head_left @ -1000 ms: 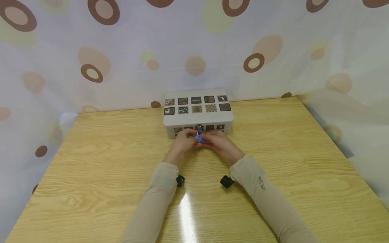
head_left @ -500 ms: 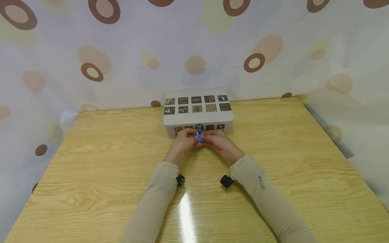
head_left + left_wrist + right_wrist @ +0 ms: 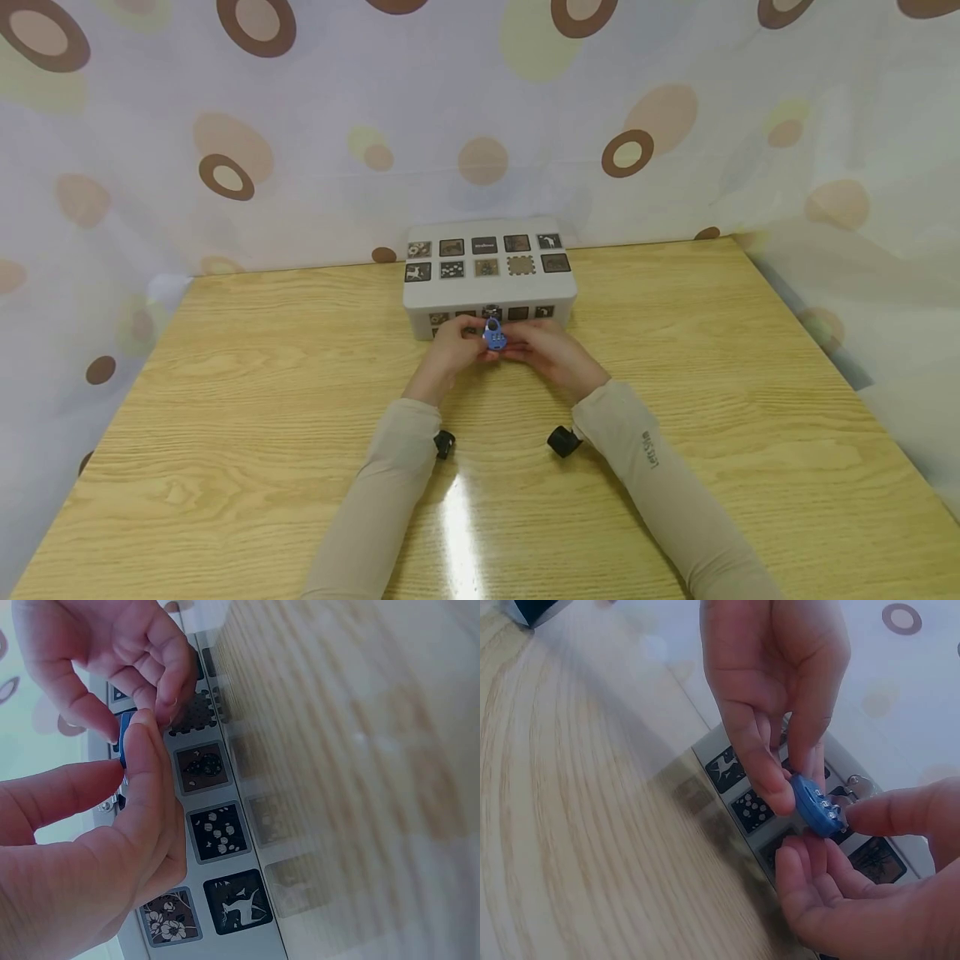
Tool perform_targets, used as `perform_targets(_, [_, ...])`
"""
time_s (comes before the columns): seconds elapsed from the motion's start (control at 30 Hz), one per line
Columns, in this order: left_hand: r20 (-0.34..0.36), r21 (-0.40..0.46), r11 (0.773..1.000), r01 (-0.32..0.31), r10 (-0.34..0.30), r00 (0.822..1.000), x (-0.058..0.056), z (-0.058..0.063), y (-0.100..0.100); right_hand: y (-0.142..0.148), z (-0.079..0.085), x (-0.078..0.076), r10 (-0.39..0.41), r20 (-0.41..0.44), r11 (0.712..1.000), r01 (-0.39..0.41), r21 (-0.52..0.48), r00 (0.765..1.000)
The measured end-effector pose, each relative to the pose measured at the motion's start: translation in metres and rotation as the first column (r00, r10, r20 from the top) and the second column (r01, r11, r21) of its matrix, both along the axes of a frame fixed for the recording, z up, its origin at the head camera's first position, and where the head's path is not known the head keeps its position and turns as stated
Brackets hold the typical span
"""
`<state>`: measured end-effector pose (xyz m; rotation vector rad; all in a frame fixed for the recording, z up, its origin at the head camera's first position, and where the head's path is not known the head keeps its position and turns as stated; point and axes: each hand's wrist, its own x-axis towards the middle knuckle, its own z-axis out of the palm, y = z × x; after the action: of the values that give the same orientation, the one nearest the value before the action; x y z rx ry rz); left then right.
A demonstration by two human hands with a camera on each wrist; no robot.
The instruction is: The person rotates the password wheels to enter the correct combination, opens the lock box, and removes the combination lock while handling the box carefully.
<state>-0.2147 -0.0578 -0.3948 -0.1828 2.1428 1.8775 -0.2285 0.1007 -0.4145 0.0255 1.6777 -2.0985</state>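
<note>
A small blue combination padlock (image 3: 494, 337) is held up at the front of a white box (image 3: 487, 292) with printed picture squares. My left hand (image 3: 453, 343) pinches it between thumb and fingers, as the left wrist view also shows. Its number dials (image 3: 825, 804) face up, uncovered. My right hand (image 3: 549, 346) is beside the padlock, thumb tip (image 3: 859, 817) close to the dial side and loosely bent fingers below; whether they touch it is unclear. Just behind the padlock is the box's metal clasp (image 3: 491, 311). I cannot tell whether the shackle passes through it.
The box, lid down, stands at the back of the wooden table (image 3: 262, 417), near a patterned curtain (image 3: 480, 100). Black wrist cameras (image 3: 564, 442) hang inside both forearms, above the tabletop.
My right hand has drawn back slightly to the right, and its thumb no longer covers the padlock's face, so the dials show. My left hand keeps its hold almost unmoved.
</note>
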Motion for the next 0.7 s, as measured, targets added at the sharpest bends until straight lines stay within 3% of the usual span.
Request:
perform_targets(0.3, [0.004,0.016,1.0,-0.003,0.002,1.0,0.0005,-0.0005,-0.0003,0.0005,-0.001,-0.0025,-0.003,0.015,0.997,0.002,0.073,1.0])
perform_targets(0.7, [0.039,-0.011,1.0,0.012,-0.011,0.999,0.0016,0.0044,-0.0013,0.0005,-0.0002,-0.0023,0.006,-0.001,0.997,-0.006,0.074,1.0])
